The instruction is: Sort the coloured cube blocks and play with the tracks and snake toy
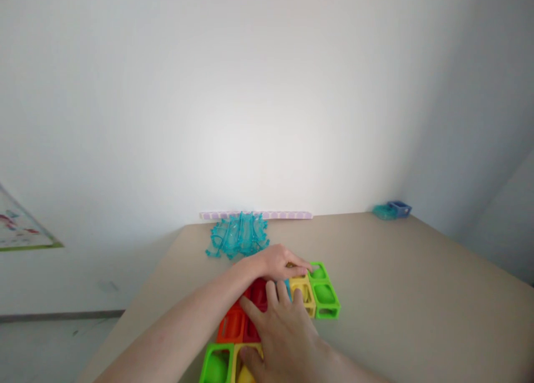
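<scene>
Colourful open-framed blocks lie joined on the table. At their far end my left hand [278,262] has its finger and thumb closed around the top of a yellow block [309,299], its fingertips touching a bright green block [330,305]. My right hand [286,327] rests palm down with spread fingers over the middle of the blocks, nearer to me, and hides some of them. Red [258,295] and orange [231,326] blocks show left of it. Another green block [217,366] lies at the bottom edge, beside a partly covered yellow one.
Translucent teal track pieces [240,235] lie at the back of the beige table [396,294], before a purple-and-white strip [292,215] along the wall. A dark blue box [400,208] and a teal piece [384,211] sit at the far right corner.
</scene>
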A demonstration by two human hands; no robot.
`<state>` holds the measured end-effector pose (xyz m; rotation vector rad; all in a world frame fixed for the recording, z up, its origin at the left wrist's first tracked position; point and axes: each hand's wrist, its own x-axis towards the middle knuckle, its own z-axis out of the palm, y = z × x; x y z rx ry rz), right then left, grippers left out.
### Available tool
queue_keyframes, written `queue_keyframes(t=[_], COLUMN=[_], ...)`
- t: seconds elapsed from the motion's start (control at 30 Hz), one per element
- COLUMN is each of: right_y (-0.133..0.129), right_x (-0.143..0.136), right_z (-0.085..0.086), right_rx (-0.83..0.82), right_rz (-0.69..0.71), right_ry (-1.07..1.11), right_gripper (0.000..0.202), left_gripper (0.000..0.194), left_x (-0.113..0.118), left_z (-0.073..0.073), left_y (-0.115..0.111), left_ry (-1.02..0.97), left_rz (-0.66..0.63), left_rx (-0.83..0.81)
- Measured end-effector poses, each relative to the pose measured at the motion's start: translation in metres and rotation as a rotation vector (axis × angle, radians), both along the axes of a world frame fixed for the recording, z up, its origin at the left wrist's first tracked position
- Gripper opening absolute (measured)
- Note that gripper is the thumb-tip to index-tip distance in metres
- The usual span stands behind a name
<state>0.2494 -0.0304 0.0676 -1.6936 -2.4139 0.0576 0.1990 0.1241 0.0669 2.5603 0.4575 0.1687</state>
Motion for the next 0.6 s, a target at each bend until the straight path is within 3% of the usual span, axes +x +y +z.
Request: queue_keyframes(t=[0.13, 0.27, 0.47, 0.6], right_y=[-0.004, -0.011, -0.015, -0.010], right_x=[0.002, 0.003, 0.005, 0.006], right_z=[-0.011, -0.024, -0.026, -0.026], right_rx=[0.004, 0.052, 0.082, 0.035], right_rz=[0.057, 0.020, 0.015, 0.031], right_ry=[-0.035, -0.073, -0.075, -0.053], right_gripper=[0.069, 0.046, 0.035, 0.039], left_gripper=[0.036, 0.038, 0.039, 0.039], left_x=[-0.001, -0.002, -0.003, -0.002], left_z=[-0.002, -0.002, 0.002, 0.005], left_y=[0.003, 0.007, 0.005, 0.001], left_ry=[-0.003, -0.017, -0.021, -0.001], left_rz=[0.003, 0.017, 0.007, 0.026], left_rx=[0.001, -0.002, 0.004, -0.006])
